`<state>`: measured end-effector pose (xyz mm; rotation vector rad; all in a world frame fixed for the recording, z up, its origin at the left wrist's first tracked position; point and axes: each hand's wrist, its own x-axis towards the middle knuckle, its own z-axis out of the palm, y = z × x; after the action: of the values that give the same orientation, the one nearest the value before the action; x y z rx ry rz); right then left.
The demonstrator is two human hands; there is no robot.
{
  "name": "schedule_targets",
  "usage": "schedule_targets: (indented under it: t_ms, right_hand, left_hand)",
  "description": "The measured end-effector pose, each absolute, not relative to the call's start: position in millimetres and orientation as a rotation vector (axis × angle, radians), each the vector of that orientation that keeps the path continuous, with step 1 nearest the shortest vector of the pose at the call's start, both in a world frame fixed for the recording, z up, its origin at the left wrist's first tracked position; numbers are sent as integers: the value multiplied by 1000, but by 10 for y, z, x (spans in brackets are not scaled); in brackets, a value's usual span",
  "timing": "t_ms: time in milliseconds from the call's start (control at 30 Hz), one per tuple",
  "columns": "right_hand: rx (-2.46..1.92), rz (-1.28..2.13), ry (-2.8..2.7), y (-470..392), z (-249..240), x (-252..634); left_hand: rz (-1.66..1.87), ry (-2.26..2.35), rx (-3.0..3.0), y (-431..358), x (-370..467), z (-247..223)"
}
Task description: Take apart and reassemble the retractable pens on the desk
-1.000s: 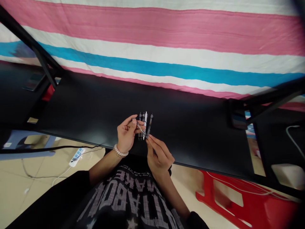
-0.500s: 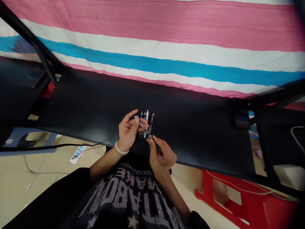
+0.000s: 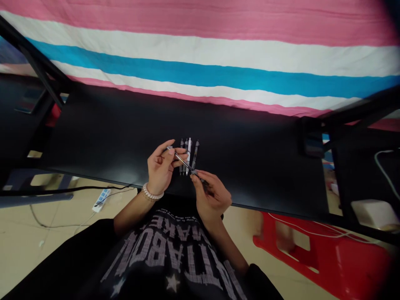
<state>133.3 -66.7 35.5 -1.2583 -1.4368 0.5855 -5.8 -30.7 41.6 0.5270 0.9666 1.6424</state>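
Note:
Between my two hands a slim pen [image 3: 181, 160] with a clear barrel slants down to the right. My left hand [image 3: 162, 163] is closed on its upper end, pinching it with thumb and fingers. The lower, darker end is gripped by my right hand [image 3: 212, 192], whose fingers hide part of it. Just behind, a white pen [image 3: 189, 148] lies on the black desk [image 3: 250, 166]. Two dark pens lie to its left, one a dark pen [image 3: 181, 143]. Another dark pen [image 3: 196, 152] rests to its right, a little apart.
A striped cloth [image 3: 200, 50] hangs along the desk's far edge. A dark phone-like object [image 3: 313, 143] lies at the right end. Below are a red stool [image 3: 337, 266], a power strip [image 3: 101, 200] and cables. A white box-like object [image 3: 375, 213] sits at far right.
The right hand's end of the pen has shifted slightly, and more of the pen shows between the hands. The whole view has moved a little; the pens on the desk lie as before.

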Motion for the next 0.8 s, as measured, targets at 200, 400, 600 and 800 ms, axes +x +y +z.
schedule_targets:
  t_ms: [200,400,600,800]
  right_hand:
    - [-1218,701,-1389,-690,369,1359]
    - [-1288,705,-1446,-689,389,1380]
    - [-1249,647,-1839,-612,534,1449]
    - [-1345,692,-1922,-603,565,1480]
  left_hand:
    - [1615,952,515,-354,-88,469]
    - [1563,952,495,-384,-108,484]
    - [1500,925,500,-410,-94,431]
    - [1493,972,466,-434,-72,396]
